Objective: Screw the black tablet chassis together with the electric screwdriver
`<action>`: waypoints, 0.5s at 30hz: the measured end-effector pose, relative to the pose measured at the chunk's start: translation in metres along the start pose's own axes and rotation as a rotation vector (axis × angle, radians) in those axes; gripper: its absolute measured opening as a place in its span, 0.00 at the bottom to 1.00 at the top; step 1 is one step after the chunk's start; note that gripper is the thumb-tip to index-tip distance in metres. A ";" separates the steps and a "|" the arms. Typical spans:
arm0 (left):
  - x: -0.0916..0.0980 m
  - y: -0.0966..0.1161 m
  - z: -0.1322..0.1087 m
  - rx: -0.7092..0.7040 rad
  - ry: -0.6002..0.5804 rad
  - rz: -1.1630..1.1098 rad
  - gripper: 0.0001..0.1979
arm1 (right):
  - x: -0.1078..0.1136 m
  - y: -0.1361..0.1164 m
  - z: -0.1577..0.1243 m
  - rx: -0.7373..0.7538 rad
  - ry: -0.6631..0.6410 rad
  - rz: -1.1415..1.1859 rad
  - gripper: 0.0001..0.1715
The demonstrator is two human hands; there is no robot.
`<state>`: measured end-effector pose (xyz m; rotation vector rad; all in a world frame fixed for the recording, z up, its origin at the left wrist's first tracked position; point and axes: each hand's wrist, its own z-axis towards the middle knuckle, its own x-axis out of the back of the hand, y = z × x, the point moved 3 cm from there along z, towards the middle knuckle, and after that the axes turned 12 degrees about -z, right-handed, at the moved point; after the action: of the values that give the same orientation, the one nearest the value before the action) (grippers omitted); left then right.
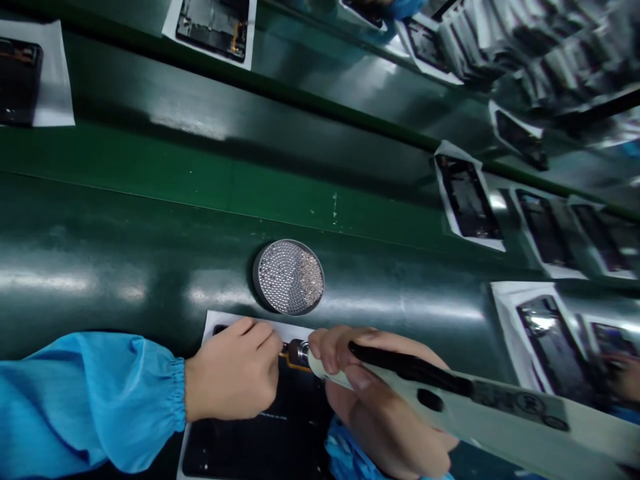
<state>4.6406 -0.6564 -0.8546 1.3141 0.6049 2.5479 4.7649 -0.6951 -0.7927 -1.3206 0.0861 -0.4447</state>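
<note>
My right hand (370,380) wraps round a pale electric screwdriver (500,420) with a black lever. Its metal nose points left, held low over a dark phone body (260,440) that lies on a white sheet (210,327). At the screwdriver's tip, my left hand (240,370) is closed, fingers curled down at the phone's upper part. Whatever those fingers pinch is hidden, and so is the exact contact of the bit. Beyond the phone, a round perforated dish (289,277) has tiny screws heaped on its right side.
On the green work surface (125,267), opened phones on white sheets lie at the right (470,193) and far side (215,30). A blurred row of stacked sheets (525,47) stands at upper right. Another person's hand (627,380) shows at the right edge.
</note>
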 end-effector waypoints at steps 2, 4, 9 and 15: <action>0.000 0.000 0.000 -0.007 0.001 0.006 0.16 | 0.000 0.001 -0.001 0.000 0.001 0.004 0.13; 0.000 0.001 0.000 -0.010 0.007 0.008 0.15 | -0.001 0.001 -0.001 0.001 -0.001 0.001 0.13; 0.001 0.002 0.001 -0.011 -0.031 -0.005 0.14 | -0.002 -0.001 0.000 0.010 -0.007 -0.001 0.10; 0.007 -0.004 0.009 0.097 -0.237 -0.024 0.10 | -0.005 0.004 0.000 0.022 0.019 -0.018 0.07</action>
<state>4.6442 -0.6481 -0.8464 1.6011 0.6970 2.3216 4.7609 -0.6926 -0.7977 -1.2965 0.0845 -0.4723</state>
